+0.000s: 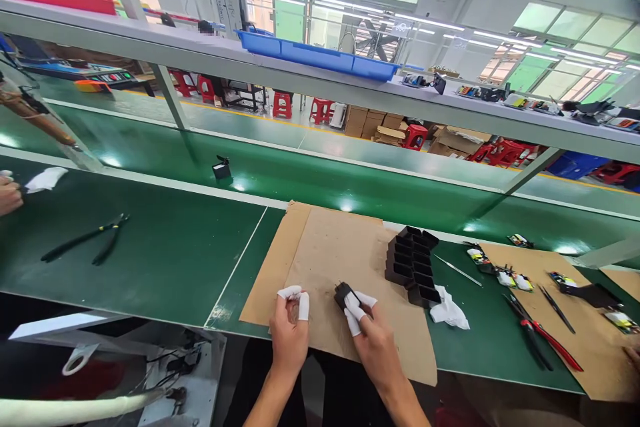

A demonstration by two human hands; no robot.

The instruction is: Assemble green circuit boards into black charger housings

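Observation:
My right hand point(373, 340) grips a small black power adapter point(345, 295) above the brown cardboard sheet point(330, 247). Thin prongs or wires stick up from the adapter's far end. To its left, my left hand point(290, 333) is closed, thumb and fingertips drawn together; whatever may be between them is too small to make out. White finger cots cover fingertips on both hands. Several black open-topped cases point(411, 263) stand in rows on the cardboard's right side, close to a crumpled white tissue point(450, 309).
Black-handled pliers point(103, 233) lie to the left; red-and-black pliers point(540, 337) and tweezers point(557, 309) lie on the right. Small circuit boards point(513, 279) sit nearby. A co-worker's hand point(9, 195) shows at the left edge. Beyond the bench runs a green conveyor belt point(300, 177).

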